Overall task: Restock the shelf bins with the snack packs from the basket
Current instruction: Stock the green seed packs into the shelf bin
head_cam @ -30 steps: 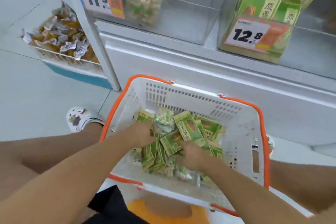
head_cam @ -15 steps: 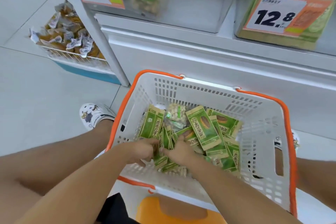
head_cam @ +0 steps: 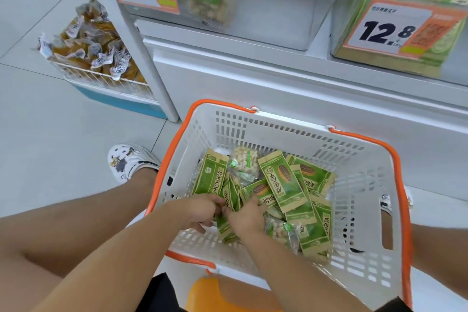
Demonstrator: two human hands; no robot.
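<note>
Both hands (head_cam: pixel 228 213) have closed together on green packs (head_cam: pixel 229 206) in the basket (head_cam: pixel 354 159).

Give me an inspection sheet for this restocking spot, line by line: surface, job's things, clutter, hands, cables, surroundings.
Surface: pale tiled floor; basket stands on it against the white shelf base.
Job's things: white basket with orange rim, holding green snack packs and clear nut packs; clear shelf bins, left one tagged 11.5, right one tagged 12.8.
Clutter: wire tray of wrapped snacks on the left.
Hands: left hand and right hand both inside the basket, gripping an upright bunch of green packs.
Cables: nothing seen.
Surroundings: orange stool below; patterned shoe beside the basket.
</note>
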